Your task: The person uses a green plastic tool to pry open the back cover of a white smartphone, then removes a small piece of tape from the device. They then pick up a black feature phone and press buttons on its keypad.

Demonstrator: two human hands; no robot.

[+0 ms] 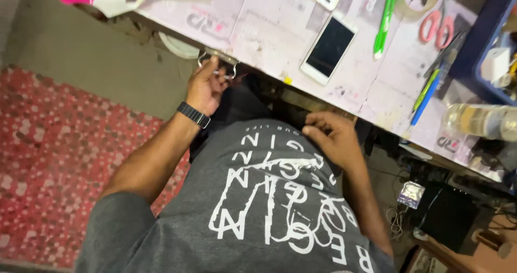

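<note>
Head view: left hand [205, 87] grips metal handle [217, 64]; right hand [333, 135] under table [269, 30].

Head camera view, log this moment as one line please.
left hand: on metal clip at table edge | right hand: at shirt, below table | phone: on table, untouched

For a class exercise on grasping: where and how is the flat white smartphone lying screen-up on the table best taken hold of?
Pinch the white smartphone across its two long edges near the middle, coming from above. It lies flat, with bare table along both long sides, so fingers can close there.
</note>
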